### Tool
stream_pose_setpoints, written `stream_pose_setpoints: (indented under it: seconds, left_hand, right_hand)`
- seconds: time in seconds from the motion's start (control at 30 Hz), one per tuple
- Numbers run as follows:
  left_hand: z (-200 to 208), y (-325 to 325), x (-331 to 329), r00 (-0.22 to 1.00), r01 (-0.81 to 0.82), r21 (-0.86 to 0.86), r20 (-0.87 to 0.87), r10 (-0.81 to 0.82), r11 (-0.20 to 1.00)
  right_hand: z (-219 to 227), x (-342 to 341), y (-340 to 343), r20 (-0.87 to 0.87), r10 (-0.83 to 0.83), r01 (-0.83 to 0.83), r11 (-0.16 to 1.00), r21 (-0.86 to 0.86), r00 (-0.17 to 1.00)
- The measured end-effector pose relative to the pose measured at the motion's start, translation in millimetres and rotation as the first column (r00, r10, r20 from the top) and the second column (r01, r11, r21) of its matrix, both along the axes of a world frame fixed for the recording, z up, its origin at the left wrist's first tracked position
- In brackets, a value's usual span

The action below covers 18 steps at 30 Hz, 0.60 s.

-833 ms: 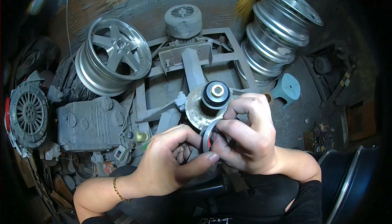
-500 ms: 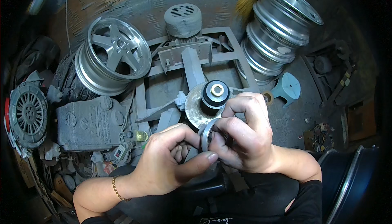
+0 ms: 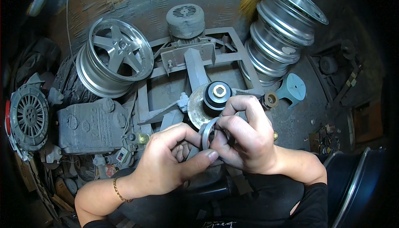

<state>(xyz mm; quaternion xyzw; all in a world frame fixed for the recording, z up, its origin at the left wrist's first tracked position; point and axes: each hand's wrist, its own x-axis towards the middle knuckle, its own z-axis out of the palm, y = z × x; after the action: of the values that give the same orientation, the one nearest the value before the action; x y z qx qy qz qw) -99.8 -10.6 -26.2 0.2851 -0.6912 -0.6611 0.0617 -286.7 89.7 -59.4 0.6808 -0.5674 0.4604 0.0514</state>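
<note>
Between both hands a grey metal ring (image 3: 205,136) is held on edge, tilted. My left hand (image 3: 172,159) pinches its left side between thumb and curled fingers. The fingers of my right hand (image 3: 249,138) are bent around its right side, with some fingertips at or inside the opening; what else they may hold is hidden. Just beyond the hands stands a black round hub (image 3: 217,99) with a brass-coloured hex piece (image 3: 220,91) on top. A worn metal disc (image 3: 195,107) lies beneath the hub, partly covered by my fingers.
A grey steel frame (image 3: 145,97) carries a motor (image 3: 185,20). One spoked wheel (image 3: 118,51) leans left; several rims (image 3: 274,41) are stacked right. A dusty grey engine cover (image 3: 89,126), a pale blue stool (image 3: 293,89) and a brown ring (image 3: 271,99) surround the work spot.
Both hands and the metal ring have shifted slightly left. More of the brown ring and a small brass-coloured piece now show beside my right hand.
</note>
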Motion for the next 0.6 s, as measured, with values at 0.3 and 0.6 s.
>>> stream_pose_setpoints:
  seconds: [0.3, 0.6]
  left_hand:
    - [-2.9, -1.1, -0.3, 1.000, 0.009, -0.006, -0.002, -0.009, 1.000]
    - [-5.5, -0.1, -2.7, 0.998, -0.061, 0.038, -0.032, 0.063, 0.997]
  right_hand:
    - [-2.7, -2.1, -1.1, -0.007, 0.008, -0.008, 1.000, 0.005, 1.000]
    - [1.4, -6.3, 1.9, -0.015, 0.012, -0.012, 0.999, 0.030, 1.000]
